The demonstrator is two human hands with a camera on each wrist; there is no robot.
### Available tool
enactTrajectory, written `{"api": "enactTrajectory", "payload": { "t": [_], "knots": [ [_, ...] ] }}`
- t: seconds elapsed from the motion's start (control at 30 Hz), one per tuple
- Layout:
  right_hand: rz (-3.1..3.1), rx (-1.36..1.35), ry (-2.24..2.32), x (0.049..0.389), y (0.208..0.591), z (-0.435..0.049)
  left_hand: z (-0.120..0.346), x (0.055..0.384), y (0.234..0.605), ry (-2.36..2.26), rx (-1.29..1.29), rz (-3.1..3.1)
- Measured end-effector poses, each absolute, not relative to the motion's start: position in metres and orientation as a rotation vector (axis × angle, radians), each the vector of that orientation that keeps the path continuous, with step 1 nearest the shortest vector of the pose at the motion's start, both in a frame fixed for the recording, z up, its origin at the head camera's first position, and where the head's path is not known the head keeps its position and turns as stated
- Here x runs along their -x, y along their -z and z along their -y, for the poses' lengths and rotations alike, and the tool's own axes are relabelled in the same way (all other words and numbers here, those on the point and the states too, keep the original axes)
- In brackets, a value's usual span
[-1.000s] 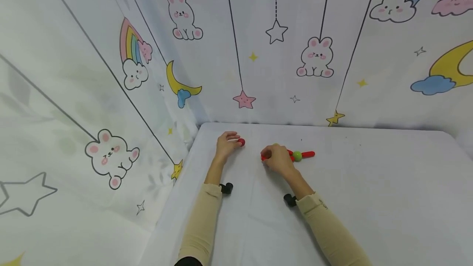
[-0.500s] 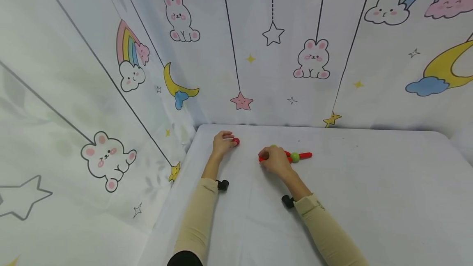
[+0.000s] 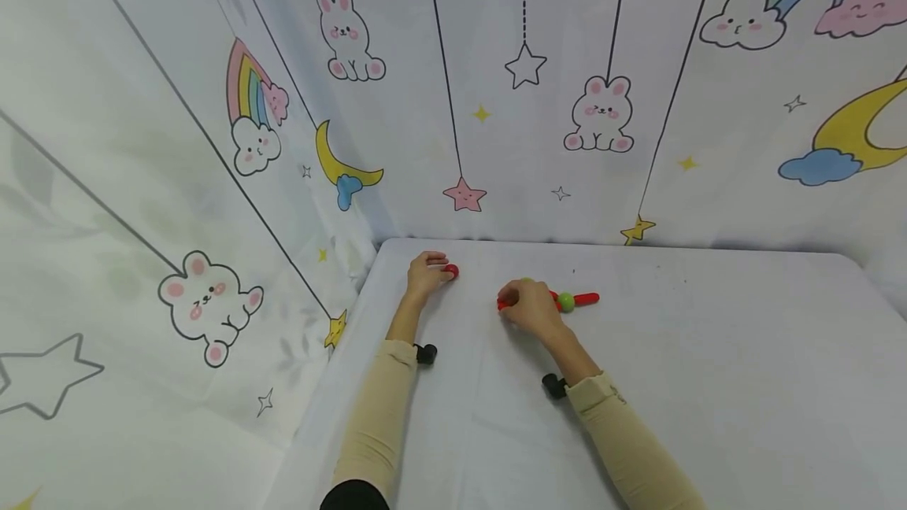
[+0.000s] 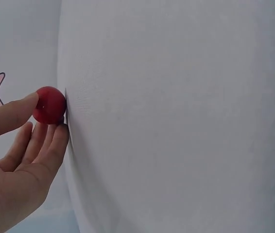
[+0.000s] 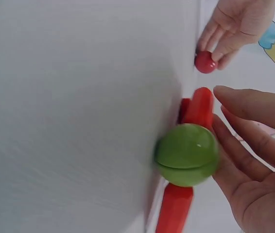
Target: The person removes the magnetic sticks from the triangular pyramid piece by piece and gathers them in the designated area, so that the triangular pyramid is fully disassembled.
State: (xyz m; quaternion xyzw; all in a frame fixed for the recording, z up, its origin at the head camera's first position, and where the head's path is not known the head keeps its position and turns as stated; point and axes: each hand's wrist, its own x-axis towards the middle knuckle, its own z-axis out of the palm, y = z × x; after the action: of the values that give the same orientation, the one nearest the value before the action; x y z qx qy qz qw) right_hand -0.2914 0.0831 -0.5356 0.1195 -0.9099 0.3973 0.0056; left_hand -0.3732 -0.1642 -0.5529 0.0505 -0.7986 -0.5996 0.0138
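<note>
Near the table's far left, my left hand (image 3: 425, 278) holds a small red ball (image 3: 452, 271) between thumb and fingers. In the left wrist view the thumb presses the red ball (image 4: 50, 105) from one side, low against the white cloth. To its right, my right hand (image 3: 531, 305) pinches a red stick (image 5: 200, 107) of a red-and-green piece lying on the table. Close to that hand, a grooved green ball (image 5: 188, 154) joins red sticks. One stick (image 3: 586, 299) points right; another green part shows just behind the hand, mostly hidden.
A white cloth covers the table (image 3: 708, 352). Behind and to the left hang white curtains (image 3: 411, 101) printed with rabbits, stars and rainbows. Each wrist wears a small black camera (image 3: 555, 386).
The view has shifted slightly. Both hands stay at the same spots, with the red ball and the red-and-green piece unmoved.
</note>
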Motion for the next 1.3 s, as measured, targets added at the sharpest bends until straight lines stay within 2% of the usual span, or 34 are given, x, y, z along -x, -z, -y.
{"api": "enactTrajectory", "payload": {
  "t": [0.4,0.7,0.97,1.3],
  "knots": [
    [2.85,-0.287,-1.277,0.286,0.523,-0.096,0.162,0.364,0.544,1.801,-0.164,2.501],
    [2.867,-0.267,-1.177,0.279,0.517,-0.107,0.148,0.34,0.532,1.755,-0.119,2.432],
    [2.905,-0.228,-1.113,0.268,0.517,-0.117,0.124,0.32,0.528,1.923,0.046,2.489],
    [2.963,-0.224,-1.13,0.263,0.525,-0.117,0.093,0.306,0.532,2.048,0.094,2.608]
  ]
}}
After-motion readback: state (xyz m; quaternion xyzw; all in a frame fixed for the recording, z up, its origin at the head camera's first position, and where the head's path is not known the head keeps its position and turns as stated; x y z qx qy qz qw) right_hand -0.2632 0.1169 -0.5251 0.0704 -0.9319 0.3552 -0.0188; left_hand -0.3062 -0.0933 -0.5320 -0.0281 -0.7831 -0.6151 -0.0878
